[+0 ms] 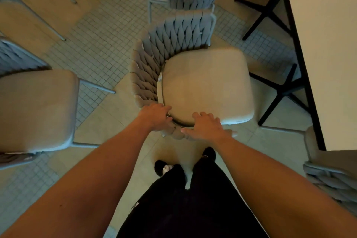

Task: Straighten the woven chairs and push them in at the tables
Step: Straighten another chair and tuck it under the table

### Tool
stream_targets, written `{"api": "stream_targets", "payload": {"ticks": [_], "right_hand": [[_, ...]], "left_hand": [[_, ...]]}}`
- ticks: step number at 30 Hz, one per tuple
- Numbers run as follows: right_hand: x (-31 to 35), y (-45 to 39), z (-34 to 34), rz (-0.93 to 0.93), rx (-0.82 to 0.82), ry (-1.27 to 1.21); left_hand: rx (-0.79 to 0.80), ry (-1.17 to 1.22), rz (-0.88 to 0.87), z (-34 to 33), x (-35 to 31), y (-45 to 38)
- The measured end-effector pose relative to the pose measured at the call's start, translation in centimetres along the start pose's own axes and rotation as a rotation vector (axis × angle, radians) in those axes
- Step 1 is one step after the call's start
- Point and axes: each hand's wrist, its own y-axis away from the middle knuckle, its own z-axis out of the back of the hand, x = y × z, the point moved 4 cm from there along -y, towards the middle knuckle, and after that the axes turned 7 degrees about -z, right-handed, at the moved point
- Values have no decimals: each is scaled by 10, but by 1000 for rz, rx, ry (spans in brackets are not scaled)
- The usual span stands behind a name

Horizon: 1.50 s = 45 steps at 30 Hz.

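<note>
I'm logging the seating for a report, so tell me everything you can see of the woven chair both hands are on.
The woven chair has a curved back of thick grey woven straps, a pale beige padded seat cushion and thin light metal legs. It stands upright on the floor, its seat front facing the table but not pushed under. The left hand grips the near end of the woven back. The right hand rests on the seat's near edge, thumb reaching to the back's end. Another woven chair stands right behind it.

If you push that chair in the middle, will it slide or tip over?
The chair will probably slide: its thin metal legs stand on smooth tiles. It looks fairly light. Both hands, left and right, hold it low by the seat, so tipping seems unlikely.
</note>
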Motion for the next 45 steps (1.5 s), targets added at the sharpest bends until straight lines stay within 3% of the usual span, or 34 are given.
{"api": "stream_targets", "payload": {"ticks": [17, 38, 45], "right_hand": [[23, -37, 40, -118, -23, -202], [134, -32, 35, -600, -183, -640], [157, -18, 14, -699, -197, -727]], "left_hand": [[44, -109, -141, 65, 34, -41], [148, -543, -690, 128, 93, -84], [174, -606, -759, 122, 98, -77]]}}
